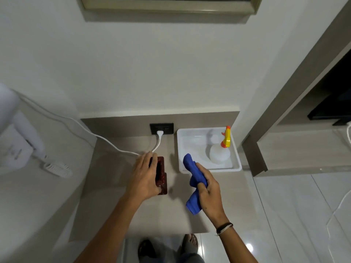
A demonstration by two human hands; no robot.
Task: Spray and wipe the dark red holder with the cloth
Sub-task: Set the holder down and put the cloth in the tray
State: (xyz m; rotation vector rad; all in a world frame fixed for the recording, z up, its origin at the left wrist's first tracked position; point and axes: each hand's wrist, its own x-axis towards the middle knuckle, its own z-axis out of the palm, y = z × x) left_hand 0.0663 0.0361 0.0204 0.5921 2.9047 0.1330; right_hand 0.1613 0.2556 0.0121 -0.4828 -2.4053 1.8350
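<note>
The dark red holder (161,176) lies lengthwise on the beige counter, below the wall socket. My left hand (142,175) rests over its left side with the fingers wrapped around its edge. A blue cloth (193,179), rolled into a long bunch, sits in my right hand (208,192), which hovers over the counter just right of the holder. The spray bottle (220,152), translucent white with a yellow and orange trigger head, stands inside the white tray, beyond my right hand.
A white tray (182,149) sits at the back right of the counter (117,196). A white plug and cable (159,141) run from the black socket (161,128) leftwards to a wall-mounted hair dryer (20,141). Tiled floor lies to the right.
</note>
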